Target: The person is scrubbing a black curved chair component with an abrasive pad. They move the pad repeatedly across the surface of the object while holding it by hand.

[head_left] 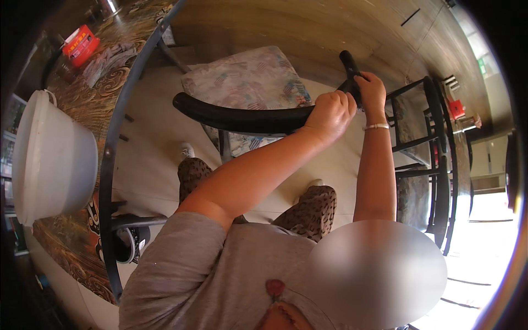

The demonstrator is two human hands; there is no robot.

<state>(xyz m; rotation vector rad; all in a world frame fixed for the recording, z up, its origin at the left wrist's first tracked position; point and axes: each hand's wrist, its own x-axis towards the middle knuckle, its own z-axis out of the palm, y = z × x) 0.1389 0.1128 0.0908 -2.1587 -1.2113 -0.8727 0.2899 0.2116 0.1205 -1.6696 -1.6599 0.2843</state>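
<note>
Fingers (345, 100) perhaps around black rail (242, 118), floor (154, 113) between it and table edge (114, 132)

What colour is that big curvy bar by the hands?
The curved bar is black; it shows best in the head view.

Printed lettering is present on the red container (81, 45) on the bench (104, 102). Green sign (482, 66): characters illegible.

A blurred oval (379, 275) covers part of the grey shirt (181, 269), the left hand (333, 114) hides a stretch of the black chair rail (247, 118), which itself hides a strip of the patterned seat (247, 77), and the top edge cuts off a shiny metal cylinder (109, 6).
</note>
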